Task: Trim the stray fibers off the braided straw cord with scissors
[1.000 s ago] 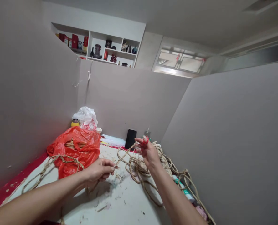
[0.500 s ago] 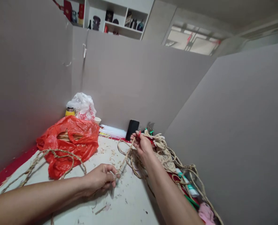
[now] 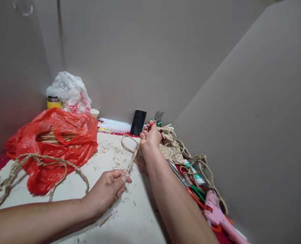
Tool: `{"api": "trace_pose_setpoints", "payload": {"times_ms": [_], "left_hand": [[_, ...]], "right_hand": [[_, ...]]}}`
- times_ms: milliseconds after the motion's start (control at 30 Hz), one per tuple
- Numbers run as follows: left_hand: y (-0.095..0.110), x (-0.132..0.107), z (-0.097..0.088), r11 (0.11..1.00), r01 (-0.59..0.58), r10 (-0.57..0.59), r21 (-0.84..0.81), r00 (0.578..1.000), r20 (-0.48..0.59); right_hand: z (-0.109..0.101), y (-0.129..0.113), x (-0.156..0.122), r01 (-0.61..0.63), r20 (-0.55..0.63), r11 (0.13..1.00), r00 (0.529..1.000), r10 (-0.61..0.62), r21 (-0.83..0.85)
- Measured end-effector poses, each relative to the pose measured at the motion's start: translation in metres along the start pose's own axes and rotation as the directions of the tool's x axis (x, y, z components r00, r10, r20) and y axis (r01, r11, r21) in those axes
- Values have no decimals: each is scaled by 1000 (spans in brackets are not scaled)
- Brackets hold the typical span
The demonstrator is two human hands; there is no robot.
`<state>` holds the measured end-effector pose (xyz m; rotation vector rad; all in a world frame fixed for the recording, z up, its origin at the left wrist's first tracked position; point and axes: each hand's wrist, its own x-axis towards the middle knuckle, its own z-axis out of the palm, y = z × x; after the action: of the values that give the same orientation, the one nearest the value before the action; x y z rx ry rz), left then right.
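My left hand (image 3: 107, 191) rests low on the white tabletop (image 3: 130, 220), thumb and forefinger pinched on a braided straw rope (image 3: 133, 158). The rope runs up and away to my right hand (image 3: 150, 136), which is closed around it and also grips a red-handled tool whose tip pokes out near the black phone (image 3: 138, 122). Just right of that hand lies a heap of coiled straw rope (image 3: 174, 149).
A red plastic bag (image 3: 56, 142) with sticks inside lies at left, more rope looped over it. Behind it are a white bag (image 3: 69, 91), a yellow jar (image 3: 53, 102) and a cup (image 3: 94, 112). A pink glue gun (image 3: 218, 215) and scissors (image 3: 196, 193) lie at right. Grey panels wall the desk.
The view has tilted down, so the shelves and window left the picture. My right hand moved away toward the phone and lowered, drawing the rope tauter; my left hand stayed pinched on it.
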<state>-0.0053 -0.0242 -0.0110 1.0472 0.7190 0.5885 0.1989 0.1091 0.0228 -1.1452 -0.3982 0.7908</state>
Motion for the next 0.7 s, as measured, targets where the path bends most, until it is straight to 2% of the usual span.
{"api": "trace_pose_setpoints", "payload": {"times_ms": [133, 233, 333, 433, 567, 700], "left_hand": [[-4, -2, 0, 1000, 23, -23, 12, 999, -24], [-7, 0, -4, 994, 84, -88, -76, 995, -45], [-7, 4, -11, 974, 154, -162, -165, 986, -36], [-3, 8, -16, 961, 181, -191, -210, 981, -30], [1, 12, -19, 944, 183, -187, -275, 982, 13], [1, 11, -20, 945, 164, -163, -283, 986, 25]], "right_hand": [[2, 3, -7, -5, 21, 994, 1000, 7, -114], [-3, -1, -14, -46, 106, 968, 992, 74, -248], [-20, -7, -16, -81, 193, 907, 966, 174, -413], [-47, -15, -14, -74, 196, 831, 957, 215, -551], [-82, -28, -23, 21, 219, 779, 964, 149, -627], [-97, -30, -54, 167, 353, 765, 932, 84, -622]]}}
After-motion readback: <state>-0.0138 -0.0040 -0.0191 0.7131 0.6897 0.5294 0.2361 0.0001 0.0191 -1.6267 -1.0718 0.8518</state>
